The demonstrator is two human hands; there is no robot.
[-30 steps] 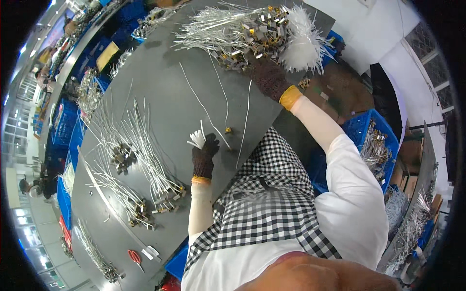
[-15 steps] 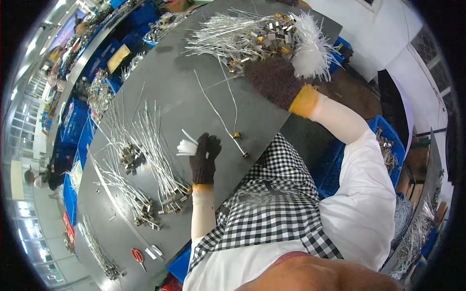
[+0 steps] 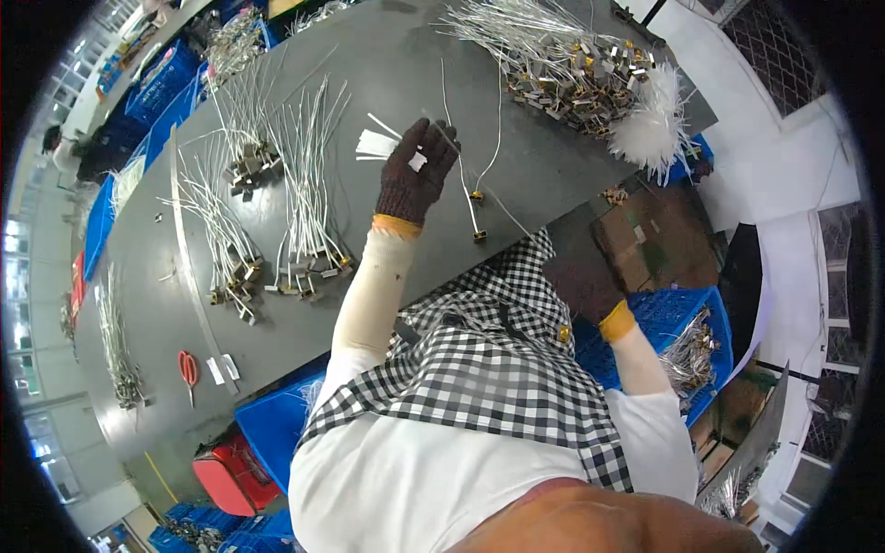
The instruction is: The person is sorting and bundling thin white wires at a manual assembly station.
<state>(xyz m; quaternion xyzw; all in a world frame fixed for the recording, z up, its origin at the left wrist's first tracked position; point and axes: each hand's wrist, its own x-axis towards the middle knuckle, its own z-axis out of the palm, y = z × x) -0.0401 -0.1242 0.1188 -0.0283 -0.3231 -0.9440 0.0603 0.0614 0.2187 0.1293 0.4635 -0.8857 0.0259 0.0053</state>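
My left hand (image 3: 417, 175), in a dark knitted glove, is closed around a small fan of white strips (image 3: 376, 145) over the table; a white scrap shows at its palm. To its right lie two thin silver wires with small brass-coloured end pieces (image 3: 478, 236). My right hand (image 3: 583, 284), gloved and smeared by motion, is low beside my checked apron, near a blue crate (image 3: 678, 318). A blurred wire (image 3: 505, 212) runs from the table toward this hand, and a yellowish end piece (image 3: 564, 332) shows just under it. Its fingers are hard to make out.
A large heap of wires with metal ends (image 3: 581, 88) lies at the far right, beside a white fibre bundle (image 3: 653, 124). Several wire bundles (image 3: 309, 221) spread over the left of the grey table (image 3: 387, 276). Red scissors (image 3: 188, 369) and a long strip (image 3: 189, 276) lie nearer.
My right hand has moved from the heap back toward my body, with a wire trailing. My left hand, still holding the white strips, now sits closer to the two wires. The view has turned.
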